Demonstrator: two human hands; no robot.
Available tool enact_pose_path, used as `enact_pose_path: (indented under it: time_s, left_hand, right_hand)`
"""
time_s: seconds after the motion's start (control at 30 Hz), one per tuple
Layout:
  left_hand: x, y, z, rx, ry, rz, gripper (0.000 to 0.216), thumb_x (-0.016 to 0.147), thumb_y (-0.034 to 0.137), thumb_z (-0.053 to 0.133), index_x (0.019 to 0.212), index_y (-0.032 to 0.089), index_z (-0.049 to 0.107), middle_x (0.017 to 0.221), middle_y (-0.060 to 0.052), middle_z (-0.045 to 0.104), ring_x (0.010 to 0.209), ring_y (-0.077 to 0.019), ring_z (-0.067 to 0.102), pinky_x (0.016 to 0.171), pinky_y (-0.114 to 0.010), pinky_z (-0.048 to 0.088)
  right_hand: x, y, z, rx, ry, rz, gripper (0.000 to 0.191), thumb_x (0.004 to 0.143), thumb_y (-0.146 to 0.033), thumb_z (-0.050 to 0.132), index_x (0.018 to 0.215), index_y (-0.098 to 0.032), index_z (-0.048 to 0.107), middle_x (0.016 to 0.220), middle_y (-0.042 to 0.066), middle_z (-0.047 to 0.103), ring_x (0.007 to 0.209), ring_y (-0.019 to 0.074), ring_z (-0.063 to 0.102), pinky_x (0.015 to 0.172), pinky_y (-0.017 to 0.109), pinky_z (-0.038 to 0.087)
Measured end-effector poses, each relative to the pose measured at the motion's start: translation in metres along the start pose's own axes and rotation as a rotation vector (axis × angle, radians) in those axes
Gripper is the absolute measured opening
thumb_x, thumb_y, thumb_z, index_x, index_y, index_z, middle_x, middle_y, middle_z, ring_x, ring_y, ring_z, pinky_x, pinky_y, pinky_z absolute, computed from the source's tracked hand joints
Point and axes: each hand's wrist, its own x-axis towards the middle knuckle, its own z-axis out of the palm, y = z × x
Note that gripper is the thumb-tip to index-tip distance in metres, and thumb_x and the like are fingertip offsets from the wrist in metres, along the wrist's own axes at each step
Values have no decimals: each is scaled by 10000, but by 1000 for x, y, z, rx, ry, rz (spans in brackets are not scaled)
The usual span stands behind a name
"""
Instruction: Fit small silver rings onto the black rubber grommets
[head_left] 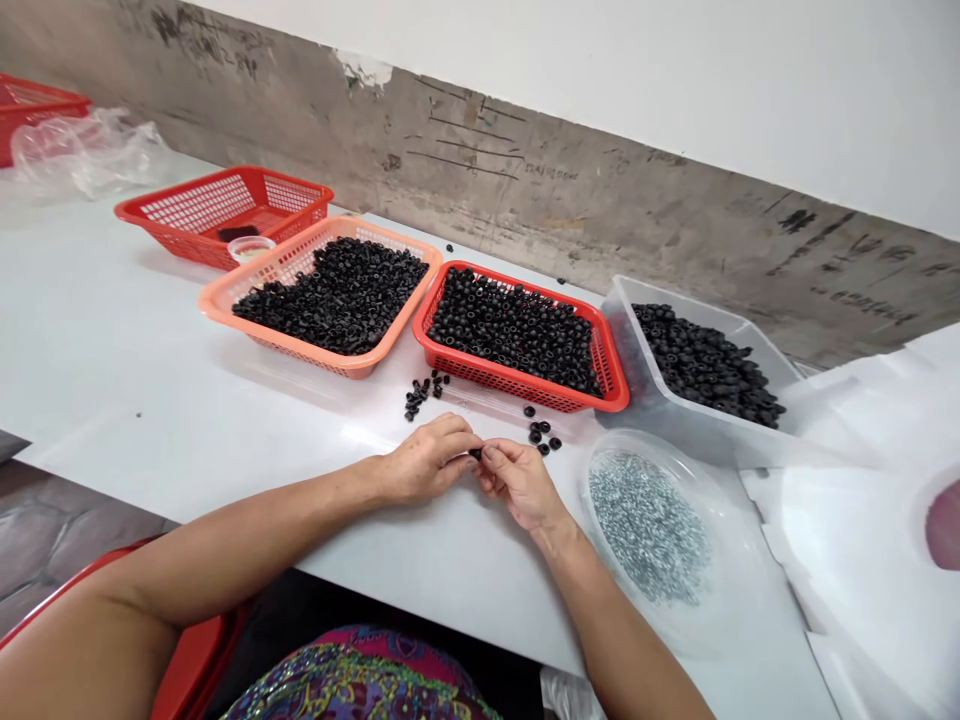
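Note:
My left hand and my right hand meet above the white table, their fingertips pinching a small black bead. Most of the bead is hidden by my fingers. Just beyond my left hand lies a loose cluster of black beads. Several more black beads sit beyond my right hand. To the right of that hand, a round clear plastic plate holds a heap of tiny silver metal pieces.
Black beads fill an orange basket, a red basket and a clear plastic tub along the wall. Behind them are another red basket, a small clear cup and a plastic bag. White foam sheeting lies at right.

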Motion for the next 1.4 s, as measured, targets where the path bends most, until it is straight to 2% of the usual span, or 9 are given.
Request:
enact_pose_path:
  time_s: [0.1, 0.23, 0.3, 0.43, 0.57, 0.7, 0.83, 1.13, 1.4]
  left_hand:
    - [2, 3, -2, -91, 18, -121, 158, 820, 158, 536, 911, 147, 665, 884, -90, 624, 859, -183, 573, 786, -300, 475]
    - [11, 2, -8, -371, 167, -516, 61, 744, 172, 605, 795, 143, 622, 751, -37, 623, 683, -135, 568, 632, -256, 444]
    - [15, -2, -12, -586, 290, -667, 145, 699, 211, 669, 802, 141, 596, 668, -9, 601, 599, -123, 564, 547, -234, 413]
    - [20, -7, -22, -980, 453, -785, 336, 632, 249, 763, 897, 126, 595, 607, 13, 583, 503, -107, 548, 457, -201, 345]
    - [21, -7, -28, -1243, 409, -901, 220, 683, 176, 713, 865, 106, 612, 665, -41, 624, 543, -129, 603, 494, -214, 396]
    - [20, -6, -29, -1383, 346, -912, 178, 715, 62, 606, 889, 95, 621, 696, -79, 643, 576, -157, 638, 529, -237, 432]
    - [20, -7, -29, -1384, 336, -889, 174, 716, 17, 579, 867, 91, 622, 697, -78, 645, 565, -156, 640, 508, -227, 421]
    - [20, -14, -24, -1360, 308, -881, 141, 691, 13, 646, 823, 60, 661, 684, -67, 638, 586, -138, 634, 506, -212, 434]
    - [19, -20, -21, -1345, 291, -901, 137, 699, 9, 632, 819, 61, 672, 696, -65, 640, 579, -134, 635, 497, -203, 453]
  right_hand:
    - [0, 1, 1, -95, -1, -28, 345, 726, -492, 724, 712, -149, 688, 578, 3, 599, 458, 79, 481, 433, 219, 370]
    - [2, 3, 2, -128, 30, -36, 338, 755, -482, 689, 809, -149, 698, 671, 29, 650, 503, 97, 532, 443, 228, 413]
    - [3, 6, 1, -129, 50, -29, 312, 741, -439, 707, 855, -149, 697, 706, 38, 669, 523, 100, 546, 458, 231, 431]
    - [2, 13, 3, -157, 122, -56, 278, 722, -374, 708, 894, -157, 685, 737, 43, 683, 537, 111, 560, 490, 253, 458]
    - [5, 6, 6, -450, 263, -158, 249, 777, -349, 600, 927, -170, 684, 796, 70, 699, 614, 169, 604, 559, 321, 491]
    - [23, -13, 10, -967, 346, -346, 205, 795, -243, 529, 890, -188, 703, 883, 86, 704, 831, 225, 633, 796, 384, 480]
    - [49, -15, 14, -1252, 402, -366, 193, 790, -230, 554, 915, -151, 678, 816, 85, 652, 746, 212, 588, 738, 348, 459]
    - [60, 11, 13, -1419, 434, -431, 210, 867, -182, 456, 770, -176, 642, 776, 66, 576, 707, 188, 523, 653, 293, 383]
    - [62, 9, 17, -1459, 505, -442, 170, 870, -266, 494, 856, -157, 623, 840, 91, 589, 755, 208, 518, 659, 301, 372]
